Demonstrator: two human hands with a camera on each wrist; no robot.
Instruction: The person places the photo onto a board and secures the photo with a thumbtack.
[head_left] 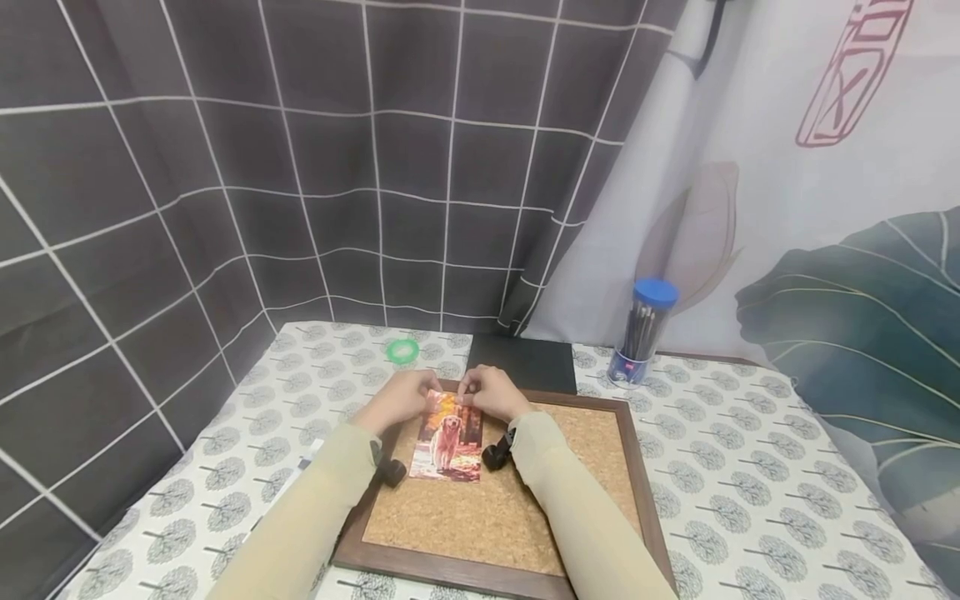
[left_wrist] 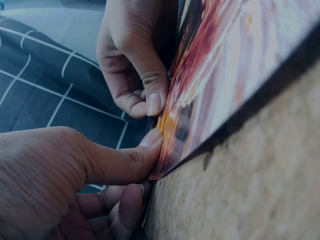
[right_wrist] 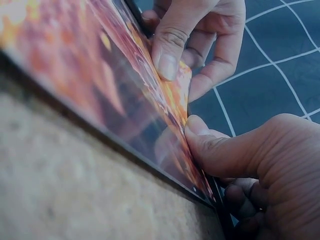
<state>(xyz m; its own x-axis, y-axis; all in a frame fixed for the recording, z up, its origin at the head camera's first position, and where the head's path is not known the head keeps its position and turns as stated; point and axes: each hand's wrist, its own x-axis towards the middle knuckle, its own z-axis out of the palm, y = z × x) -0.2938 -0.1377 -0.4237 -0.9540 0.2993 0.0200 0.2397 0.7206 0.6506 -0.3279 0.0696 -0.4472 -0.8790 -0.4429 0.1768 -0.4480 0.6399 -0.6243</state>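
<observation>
A glossy photo (head_left: 447,446) of a golden dog among autumn leaves lies over the upper left of a brown-framed cork board (head_left: 465,525). At its top left corner, my left hand (head_left: 401,398) pinches the photo, thumb on the printed face and fingers behind the edge. Farther right along that same top edge, my right hand (head_left: 495,393) holds it between thumb and fingers. Seen from the left wrist, the photo's lower side stands slightly off the cork (left_wrist: 240,175). Both thumbs show close together in the right wrist view, where the held edge bends up beside the left thumb (right_wrist: 167,65).
A green tape roll (head_left: 402,351) lies behind the board on the tree-patterned tablecloth (head_left: 720,467). A flat black item (head_left: 525,363) sits at the board's back edge. To the right stands a clear, blue-lidded jar (head_left: 642,329) of thin dark sticks. Dark checked cloth (head_left: 405,150) hangs behind.
</observation>
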